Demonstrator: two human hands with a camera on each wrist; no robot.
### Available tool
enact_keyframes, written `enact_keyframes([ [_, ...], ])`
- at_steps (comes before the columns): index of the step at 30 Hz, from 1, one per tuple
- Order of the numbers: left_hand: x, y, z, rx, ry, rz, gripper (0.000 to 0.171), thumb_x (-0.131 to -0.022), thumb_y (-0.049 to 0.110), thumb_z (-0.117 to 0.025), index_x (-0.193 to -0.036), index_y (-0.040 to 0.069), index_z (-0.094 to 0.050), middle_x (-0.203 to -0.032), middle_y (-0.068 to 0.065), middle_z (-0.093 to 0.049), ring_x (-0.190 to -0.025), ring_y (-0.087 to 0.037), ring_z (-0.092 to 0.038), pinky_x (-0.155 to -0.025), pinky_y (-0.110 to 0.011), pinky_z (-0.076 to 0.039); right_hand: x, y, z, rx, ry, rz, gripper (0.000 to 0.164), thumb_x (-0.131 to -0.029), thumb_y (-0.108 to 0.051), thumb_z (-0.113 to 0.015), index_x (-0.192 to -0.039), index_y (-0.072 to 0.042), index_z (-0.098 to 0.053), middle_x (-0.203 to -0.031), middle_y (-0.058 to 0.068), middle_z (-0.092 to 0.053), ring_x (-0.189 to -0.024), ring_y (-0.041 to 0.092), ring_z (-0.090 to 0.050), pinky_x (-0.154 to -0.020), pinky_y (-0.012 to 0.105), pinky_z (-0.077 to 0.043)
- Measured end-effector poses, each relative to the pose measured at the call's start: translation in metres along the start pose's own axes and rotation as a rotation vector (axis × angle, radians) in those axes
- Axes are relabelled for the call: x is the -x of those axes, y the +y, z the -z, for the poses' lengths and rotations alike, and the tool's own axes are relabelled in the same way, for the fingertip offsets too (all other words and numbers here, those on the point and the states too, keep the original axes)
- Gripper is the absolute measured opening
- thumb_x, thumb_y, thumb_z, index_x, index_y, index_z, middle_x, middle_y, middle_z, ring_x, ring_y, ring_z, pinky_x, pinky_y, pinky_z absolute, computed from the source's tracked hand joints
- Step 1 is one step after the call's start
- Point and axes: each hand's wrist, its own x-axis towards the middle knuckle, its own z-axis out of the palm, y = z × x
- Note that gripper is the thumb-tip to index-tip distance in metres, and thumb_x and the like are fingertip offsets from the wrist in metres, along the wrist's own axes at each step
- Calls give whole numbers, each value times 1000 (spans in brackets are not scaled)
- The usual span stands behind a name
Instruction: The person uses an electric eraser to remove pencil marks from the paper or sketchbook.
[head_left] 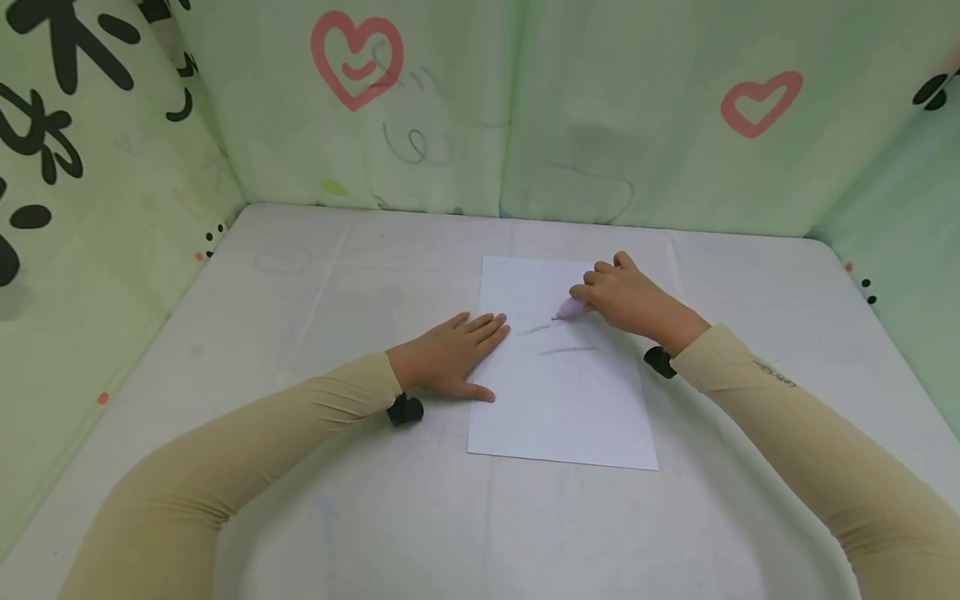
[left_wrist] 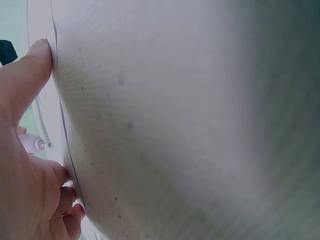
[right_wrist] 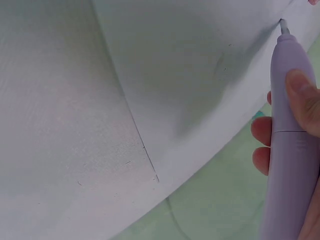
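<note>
A white sheet of paper [head_left: 562,408] lies on the table, with two short grey lines [head_left: 567,350] across its middle. My left hand [head_left: 450,357] rests flat at the sheet's left edge, fingers spread and thumb apart. In my right hand [head_left: 630,300], over the sheet's upper right, I grip a thick lavender electric eraser [right_wrist: 292,110]. Its narrow tip points down and left, right at the paper by the end of the upper line. The thumb [right_wrist: 302,95] presses one side of the barrel, while the fingertips [right_wrist: 261,131] show on the other.
A white cloth covers the table [head_left: 360,500]. Green curtains [head_left: 570,108] with red hearts and black marks hang along the back and sides. Small dark cameras sit under both wrists, such as the black one [head_left: 405,410] at the left. Tiny dark specks dot the cloth.
</note>
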Motion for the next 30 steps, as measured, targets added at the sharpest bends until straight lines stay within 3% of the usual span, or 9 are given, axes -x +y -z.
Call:
enact_keyframes([
  [14,1,0,2,-6,0,2,97,-87,68,-43,-152,7,-4,-160,-9,-4,-148,-24,-8,-119,-45,-11,-2,-1,1,-4,-8,45,13,-79,-9,-72,-90,-12,-66,-74,4,-61,-71,21,-50,-75,42,-35],
  [20,1,0,3,-11,0,3,97,-87,68,-43,-152,7,-4,-160,-9,-4,-148,-24,-8,-119,-45,-11,-4,-1,2,42,-5,16,15,-79,-9,-73,-93,-11,-67,-78,6,-63,-73,23,-51,-76,42,-34],
  [25,1,1,3,-15,-1,4,97,-87,68,-43,-152,7,-5,-160,-9,-5,-148,-24,-9,-119,-45,-11,-4,-3,3,13,-17,53,13,-80,-9,-72,-90,-11,-65,-75,5,-61,-72,22,-50,-76,43,-35],
  [30,1,1,2,-7,1,0,97,-87,68,-43,-152,7,-5,-160,-9,-4,-148,-24,-8,-119,-45,-11,-5,-4,4,31,-19,21,16,-79,-9,-73,-93,-11,-67,-79,6,-64,-75,23,-51,-79,44,-35],
])
